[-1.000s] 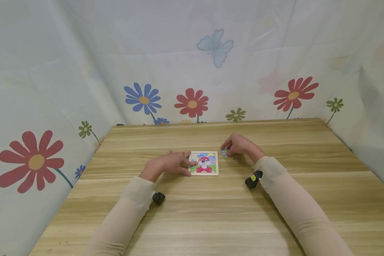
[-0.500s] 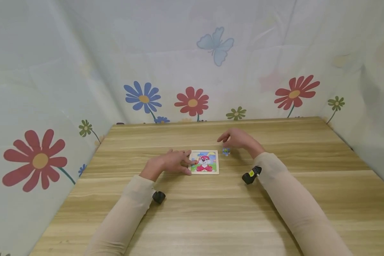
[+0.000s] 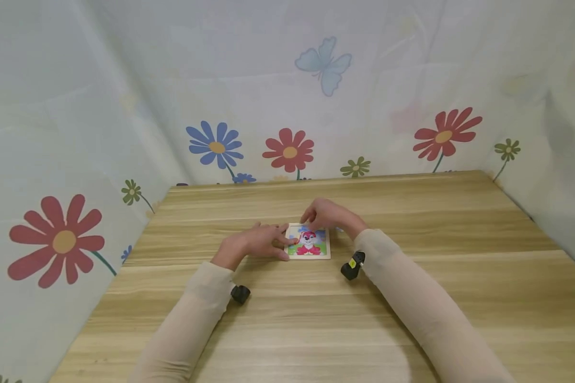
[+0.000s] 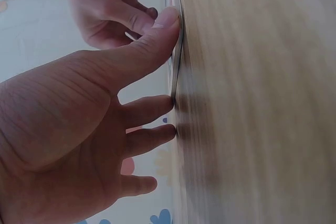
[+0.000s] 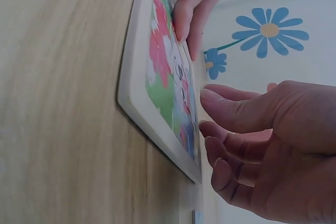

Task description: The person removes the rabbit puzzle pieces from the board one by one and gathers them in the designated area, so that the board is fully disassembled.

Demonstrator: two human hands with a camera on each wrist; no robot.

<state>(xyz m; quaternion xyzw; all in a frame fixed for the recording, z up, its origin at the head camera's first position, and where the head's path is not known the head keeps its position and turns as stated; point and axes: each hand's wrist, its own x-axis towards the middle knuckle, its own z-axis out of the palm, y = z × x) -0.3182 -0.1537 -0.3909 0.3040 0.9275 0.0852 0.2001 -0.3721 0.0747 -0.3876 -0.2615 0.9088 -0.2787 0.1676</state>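
Observation:
A square wooden jigsaw puzzle (image 3: 311, 249) with a pale frame and a pink-and-white cartoon animal lies flat on the table. My left hand (image 3: 263, 242) rests at its left side. The index finger presses on the picture, while the thumb (image 4: 167, 19) touches the near edge in the left wrist view. Over the puzzle's far edge hovers my right hand (image 3: 328, 214), its fingers loosely bent. In the right wrist view, nothing shows between that thumb and the fingers. A small blue puzzle piece (image 3: 339, 230) lies on the table just right of the frame, partly hidden by the right wrist.
The wood-grain table (image 3: 287, 324) extends around the puzzle on every side. Behind it hangs a pale cloth (image 3: 249, 80) printed with flowers and a butterfly. Each wrist wears a small black camera, such as the right camera (image 3: 352, 266).
My right hand has let go of the small blue piece, lifted, and moved left over the puzzle's far edge. The piece stays right of the frame. My left hand keeps its place.

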